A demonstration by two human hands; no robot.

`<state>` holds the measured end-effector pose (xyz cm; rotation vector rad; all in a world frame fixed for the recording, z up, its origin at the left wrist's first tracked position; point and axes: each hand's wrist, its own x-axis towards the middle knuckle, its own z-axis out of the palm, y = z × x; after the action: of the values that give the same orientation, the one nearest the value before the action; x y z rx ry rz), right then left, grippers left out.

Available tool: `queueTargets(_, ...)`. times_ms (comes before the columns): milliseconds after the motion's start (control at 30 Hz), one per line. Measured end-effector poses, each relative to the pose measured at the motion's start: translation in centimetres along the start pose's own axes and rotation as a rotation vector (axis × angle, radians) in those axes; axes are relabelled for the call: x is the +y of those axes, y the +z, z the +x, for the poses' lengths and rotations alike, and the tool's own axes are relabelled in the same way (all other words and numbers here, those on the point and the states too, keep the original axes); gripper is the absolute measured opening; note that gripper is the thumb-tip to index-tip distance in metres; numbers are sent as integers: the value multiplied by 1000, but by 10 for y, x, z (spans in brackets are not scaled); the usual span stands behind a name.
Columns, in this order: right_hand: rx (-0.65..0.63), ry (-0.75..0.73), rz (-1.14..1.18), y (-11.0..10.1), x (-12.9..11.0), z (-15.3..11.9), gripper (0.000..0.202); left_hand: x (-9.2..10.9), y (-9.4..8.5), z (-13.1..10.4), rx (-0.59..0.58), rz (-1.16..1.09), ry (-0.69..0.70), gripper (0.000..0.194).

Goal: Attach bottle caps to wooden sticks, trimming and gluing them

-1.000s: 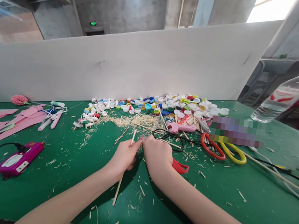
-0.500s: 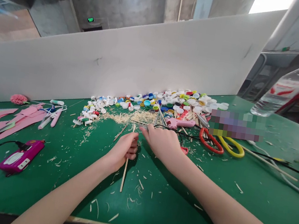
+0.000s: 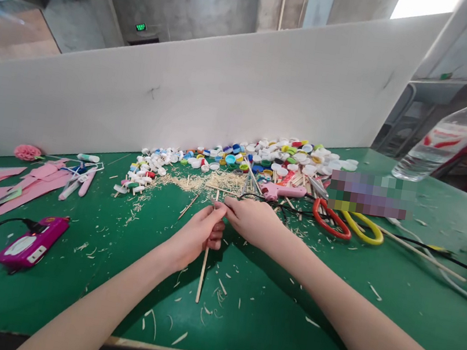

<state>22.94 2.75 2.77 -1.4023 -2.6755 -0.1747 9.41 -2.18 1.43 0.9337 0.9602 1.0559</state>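
My left hand (image 3: 203, 232) is closed around a thin wooden stick (image 3: 202, 275), whose lower end points toward me and whose tip shows just above my fingers. Against the stick's upper end, my right hand (image 3: 255, 220) is closed, its fingertips touching or nearly touching my left thumb. Whatever sits inside the right fingers is hidden. Pale wood shavings (image 3: 226, 183) lie heaped beyond my hands, with loose curls scattered below them. Left of my hands lies a short, thin stick (image 3: 188, 206).
Many bottle caps (image 3: 277, 158) are piled along the white partition (image 3: 228, 92). At right are a pink glue gun (image 3: 283, 191), red- and yellow-handled scissors (image 3: 332, 220), cables and a water bottle (image 3: 451, 140). At left are pink paper (image 3: 45, 185) and a purple power socket (image 3: 32, 244).
My left hand and the stick have shifted slightly right. The right hand has drawn in, and the gap between the two hands has closed.
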Motion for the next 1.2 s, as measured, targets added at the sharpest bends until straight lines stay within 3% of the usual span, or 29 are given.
queueTargets(333,-21,7,-18,-6,-6,-2,40,-3,1,1,95,84,52,42)
queueTargets(600,6,69,-26,-9,-13,-3,36,-1,3,-1,94,68,72,41)
queueTargets(1200,-4,-4,-23,-3,-7,-1,33,-4,0,-1,156,254,82,34)
